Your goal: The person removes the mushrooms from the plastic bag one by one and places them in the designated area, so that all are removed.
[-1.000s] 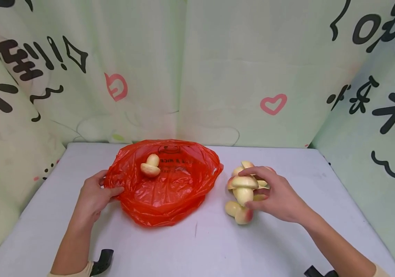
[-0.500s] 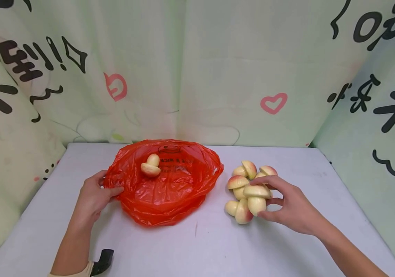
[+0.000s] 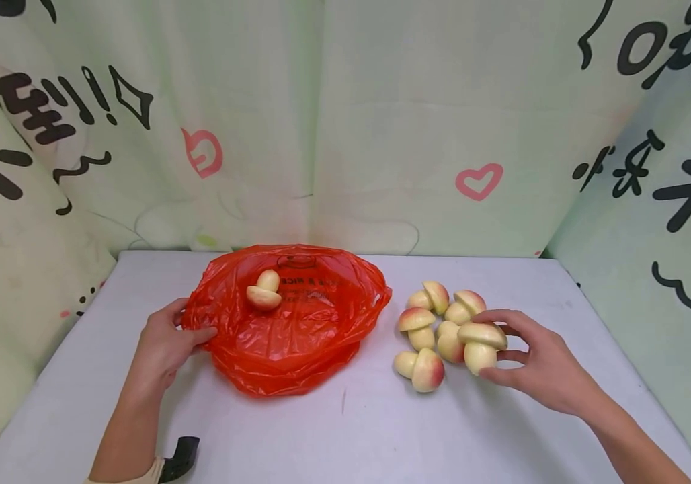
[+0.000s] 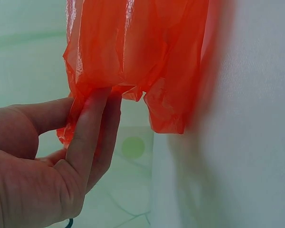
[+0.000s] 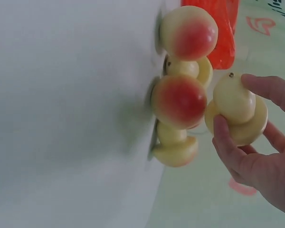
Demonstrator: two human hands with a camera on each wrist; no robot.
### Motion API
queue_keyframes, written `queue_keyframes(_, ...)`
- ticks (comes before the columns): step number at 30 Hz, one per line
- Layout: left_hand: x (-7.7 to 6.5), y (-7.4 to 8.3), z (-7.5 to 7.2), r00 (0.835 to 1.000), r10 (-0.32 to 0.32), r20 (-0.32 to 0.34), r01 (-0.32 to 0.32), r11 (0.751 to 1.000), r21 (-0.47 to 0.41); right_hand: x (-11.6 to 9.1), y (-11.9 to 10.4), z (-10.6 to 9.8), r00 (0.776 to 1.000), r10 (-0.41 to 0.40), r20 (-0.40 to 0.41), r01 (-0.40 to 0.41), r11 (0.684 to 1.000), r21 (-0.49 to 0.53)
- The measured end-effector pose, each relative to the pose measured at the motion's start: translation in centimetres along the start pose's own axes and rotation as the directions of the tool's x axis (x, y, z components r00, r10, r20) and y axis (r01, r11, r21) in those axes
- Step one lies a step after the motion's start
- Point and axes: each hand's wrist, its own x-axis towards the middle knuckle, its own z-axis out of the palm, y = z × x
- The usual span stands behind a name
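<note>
My left hand (image 3: 167, 343) pinches the left rim of a red plastic bag (image 3: 291, 363), which lies spread with its mouth facing up. One toy mushroom (image 3: 263, 296) rests inside the bag. In the left wrist view, thumb and fingers of the left hand (image 4: 52, 166) grip the thin bag film (image 4: 133, 52). My right hand (image 3: 542, 366) holds a mushroom (image 3: 480, 346) between thumb and fingers. In the right wrist view this held mushroom (image 5: 235, 104) is apart from the table, its stem end showing. Several more mushrooms (image 3: 427, 370) lie just left of the right hand.
A white table (image 3: 345, 437) carries everything. Pale green curtains (image 3: 394, 134) with black lettering and pink hearts hang behind and along both sides. A black strap end (image 3: 181, 458) shows by the left sleeve.
My right hand has moved right and slightly toward me with its mushroom, uncovering the mushrooms behind it. The left hand and the bag have stayed in place.
</note>
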Motion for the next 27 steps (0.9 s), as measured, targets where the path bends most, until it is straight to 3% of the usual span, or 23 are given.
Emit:
queue_keyframes(16, 0.0, -0.1, 0.0, 1.0, 0.01, -0.008, -0.01, 1.0, -0.006, 0.0, 3.9, -1.5, 0.996, 0.067, -0.053, -0.071, 0.995, -0.066)
queue_keyframes(22, -0.1, -0.1, 0.1, 1.0, 0.009, -0.013, -0.009, 1.0, -0.008, 0.4, 5.0, -1.6, 0.99, 0.141, -0.018, -0.142, 0.98, -0.139)
queue_keyframes(27, -0.1, -0.1, 0.1, 1.0, 0.01, -0.013, -0.01, 1.0, -0.008, 0.4, 5.8, -1.4, 0.978, 0.207, 0.019, -0.203, 0.971, -0.122)
